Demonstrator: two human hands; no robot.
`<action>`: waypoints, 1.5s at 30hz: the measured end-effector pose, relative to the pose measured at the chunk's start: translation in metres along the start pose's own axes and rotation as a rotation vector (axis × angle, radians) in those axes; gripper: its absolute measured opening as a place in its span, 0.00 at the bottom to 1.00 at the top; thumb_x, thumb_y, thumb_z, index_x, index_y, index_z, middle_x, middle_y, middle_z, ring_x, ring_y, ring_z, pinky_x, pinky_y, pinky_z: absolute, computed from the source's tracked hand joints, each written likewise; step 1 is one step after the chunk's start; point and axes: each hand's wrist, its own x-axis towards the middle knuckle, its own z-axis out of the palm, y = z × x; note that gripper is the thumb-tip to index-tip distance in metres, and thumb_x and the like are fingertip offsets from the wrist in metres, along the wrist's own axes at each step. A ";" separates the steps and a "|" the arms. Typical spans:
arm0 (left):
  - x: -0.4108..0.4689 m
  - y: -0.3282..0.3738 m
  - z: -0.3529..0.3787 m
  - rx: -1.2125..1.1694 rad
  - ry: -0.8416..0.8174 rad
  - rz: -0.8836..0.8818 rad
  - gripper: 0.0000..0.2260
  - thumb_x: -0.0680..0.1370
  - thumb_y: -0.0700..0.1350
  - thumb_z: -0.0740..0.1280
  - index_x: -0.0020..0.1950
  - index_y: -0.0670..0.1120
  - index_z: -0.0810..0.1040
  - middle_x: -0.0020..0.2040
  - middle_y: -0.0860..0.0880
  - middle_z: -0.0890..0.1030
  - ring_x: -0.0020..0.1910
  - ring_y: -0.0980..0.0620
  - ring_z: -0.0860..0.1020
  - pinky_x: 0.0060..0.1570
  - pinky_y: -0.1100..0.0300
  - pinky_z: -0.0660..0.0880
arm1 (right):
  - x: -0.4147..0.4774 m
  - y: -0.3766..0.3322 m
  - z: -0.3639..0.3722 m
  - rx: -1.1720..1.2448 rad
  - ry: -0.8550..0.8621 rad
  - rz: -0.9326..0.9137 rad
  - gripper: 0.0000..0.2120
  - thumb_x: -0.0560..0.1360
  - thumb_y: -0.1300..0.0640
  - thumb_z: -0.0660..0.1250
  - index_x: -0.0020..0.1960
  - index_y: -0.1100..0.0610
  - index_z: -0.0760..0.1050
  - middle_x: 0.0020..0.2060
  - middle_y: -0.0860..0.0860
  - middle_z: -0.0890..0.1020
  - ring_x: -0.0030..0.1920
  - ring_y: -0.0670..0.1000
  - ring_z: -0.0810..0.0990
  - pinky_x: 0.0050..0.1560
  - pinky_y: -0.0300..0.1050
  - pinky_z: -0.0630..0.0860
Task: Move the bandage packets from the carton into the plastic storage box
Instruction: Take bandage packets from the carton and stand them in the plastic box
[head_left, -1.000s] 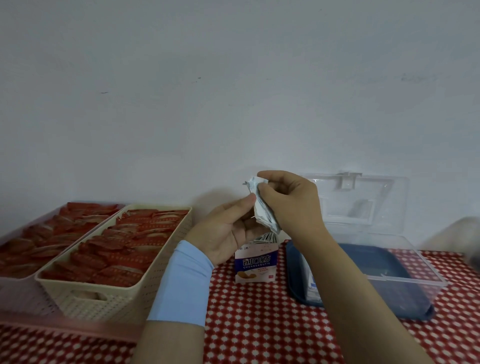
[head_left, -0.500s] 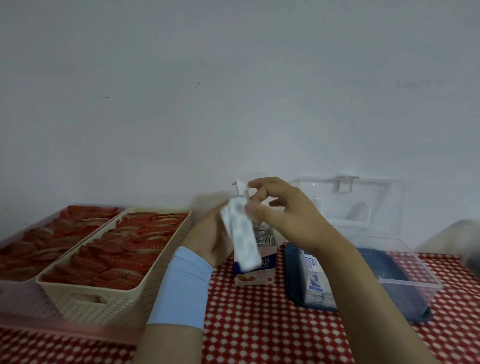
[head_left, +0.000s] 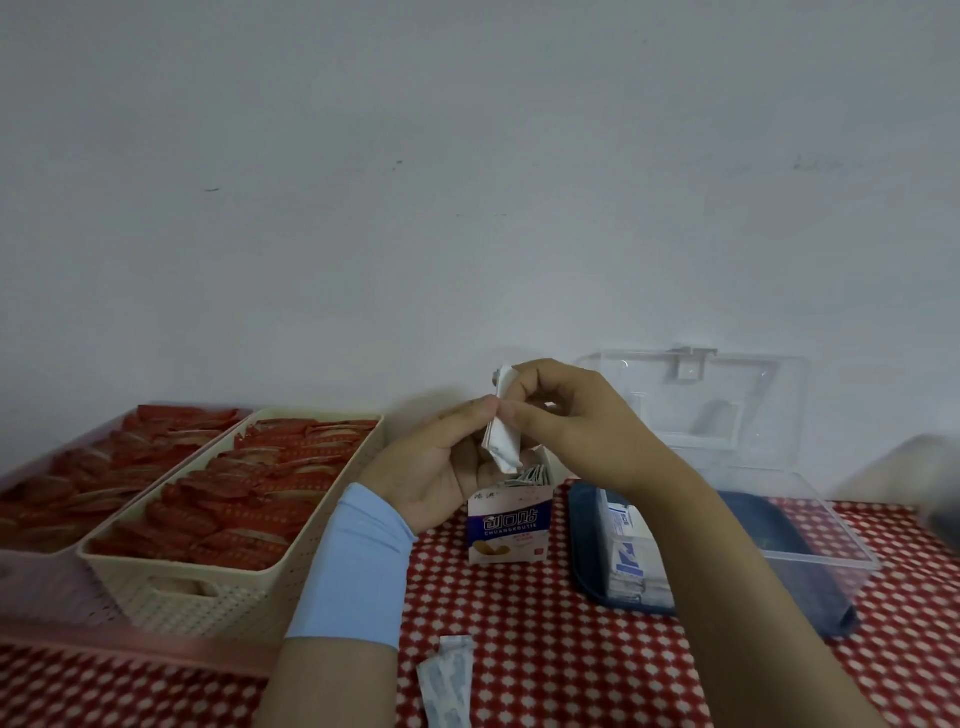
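Loose bandage strip (head_left: 448, 682) now lies on the checked cloth (head_left: 545, 649) in front of the carton (head_left: 509, 526), no longer blurred in the air beside the right hand (head_left: 571, 421)
Above the carton, the right thumb and fingers pinch a white packet bundle (head_left: 501, 441); the left hand (head_left: 436, 467) holds it too, thumb pressed to its edge. Right of the carton, the open plastic storage box (head_left: 821, 558) holds several packets (head_left: 631, 564)

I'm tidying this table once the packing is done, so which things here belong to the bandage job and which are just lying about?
Job: carton; packet bundle pinched by the right hand, left hand touching it; plastic storage box; packets in it; loose packets on the cloth.
Lying about: cream basket and pink tray, both holding red sachets.
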 end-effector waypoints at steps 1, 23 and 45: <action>-0.001 0.000 -0.002 0.002 -0.005 -0.008 0.17 0.77 0.46 0.64 0.59 0.35 0.79 0.55 0.37 0.82 0.49 0.45 0.83 0.50 0.53 0.81 | -0.001 0.000 0.000 0.033 -0.008 0.016 0.03 0.76 0.63 0.71 0.44 0.61 0.78 0.48 0.54 0.83 0.41 0.53 0.83 0.41 0.46 0.79; -0.103 -0.010 -0.006 0.075 0.176 -0.111 0.14 0.78 0.37 0.66 0.62 0.33 0.74 0.54 0.39 0.84 0.46 0.42 0.85 0.40 0.49 0.84 | -0.060 -0.014 0.046 -0.461 -0.020 0.314 0.04 0.77 0.55 0.69 0.46 0.54 0.81 0.43 0.50 0.84 0.44 0.51 0.83 0.47 0.46 0.81; -0.121 -0.017 -0.013 0.037 0.345 0.113 0.09 0.71 0.41 0.70 0.48 0.38 0.78 0.53 0.40 0.85 0.51 0.41 0.84 0.53 0.46 0.81 | -0.088 0.000 0.088 -0.406 -0.542 0.579 0.15 0.72 0.57 0.75 0.58 0.55 0.83 0.48 0.52 0.85 0.39 0.46 0.82 0.45 0.42 0.83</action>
